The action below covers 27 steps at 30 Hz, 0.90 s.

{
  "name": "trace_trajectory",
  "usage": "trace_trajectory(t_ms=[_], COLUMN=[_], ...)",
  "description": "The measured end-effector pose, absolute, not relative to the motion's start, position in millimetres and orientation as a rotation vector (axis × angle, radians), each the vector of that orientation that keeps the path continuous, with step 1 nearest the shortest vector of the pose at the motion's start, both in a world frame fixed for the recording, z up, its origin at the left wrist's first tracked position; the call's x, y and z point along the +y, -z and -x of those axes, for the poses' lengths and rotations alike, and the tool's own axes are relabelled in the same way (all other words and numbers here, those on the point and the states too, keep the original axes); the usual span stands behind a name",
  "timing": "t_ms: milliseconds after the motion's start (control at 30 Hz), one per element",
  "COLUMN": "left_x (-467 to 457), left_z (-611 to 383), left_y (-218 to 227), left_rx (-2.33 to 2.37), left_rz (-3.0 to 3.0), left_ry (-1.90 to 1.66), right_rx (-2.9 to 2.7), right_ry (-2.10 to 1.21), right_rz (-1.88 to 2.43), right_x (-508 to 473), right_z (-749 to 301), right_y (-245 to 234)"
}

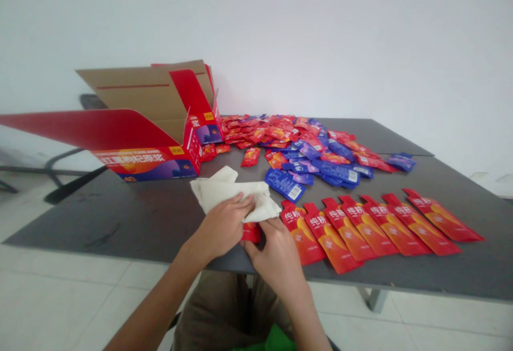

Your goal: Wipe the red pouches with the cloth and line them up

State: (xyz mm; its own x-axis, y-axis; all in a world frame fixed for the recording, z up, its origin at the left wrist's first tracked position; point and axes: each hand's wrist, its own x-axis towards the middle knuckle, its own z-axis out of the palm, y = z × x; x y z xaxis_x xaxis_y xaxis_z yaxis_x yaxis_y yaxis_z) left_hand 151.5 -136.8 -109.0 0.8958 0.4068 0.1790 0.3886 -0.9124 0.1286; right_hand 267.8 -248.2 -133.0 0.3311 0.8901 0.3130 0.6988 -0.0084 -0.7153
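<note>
Left hand (223, 228): fingers clenched over a crumpled white cloth (230, 193). Right hand (273, 257): fingers closed on the cloth's lower fold. Red sachet (251, 233): between both hands, mostly covered, long axis hard to tell. Right of it, a row of red sachets (360, 228); ahead, a red-and-blue sachet heap (304, 150); ahead-left, an open red carton (148, 148); beneath, a dark grey table (120, 228).

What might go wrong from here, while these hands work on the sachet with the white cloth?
The left hand and right hand hold a small red sachet under a crumpled white cloth, so the sachet may slip unseen and fall past the near edge of the dark grey table. The right hand also works close to the neat row of long red-and-orange sachets, which a small knock might push out of line.
</note>
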Motion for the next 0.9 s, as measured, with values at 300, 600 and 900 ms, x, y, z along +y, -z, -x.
trace_trajectory(t_ms=[300,600,900], left_x=[-166.3,-143.0,-147.8], left_z=[-125.8,-150.3,-145.3], left_y=[117.3,109.5,108.5], left_rx=[0.543,0.664,0.625], left_rz=[-2.970,-2.996,-2.999], left_ry=[-0.414,-0.302,-0.309], right_rx=[-1.469,-1.437,-1.428], right_ry=[-0.281,-0.287,-0.293], right_rz=[1.743,1.747,1.771], right_x=[-248.1,-248.5,-248.4], right_z=[-266.1,-267.0,-267.4], right_y=[132.9,131.0,131.8])
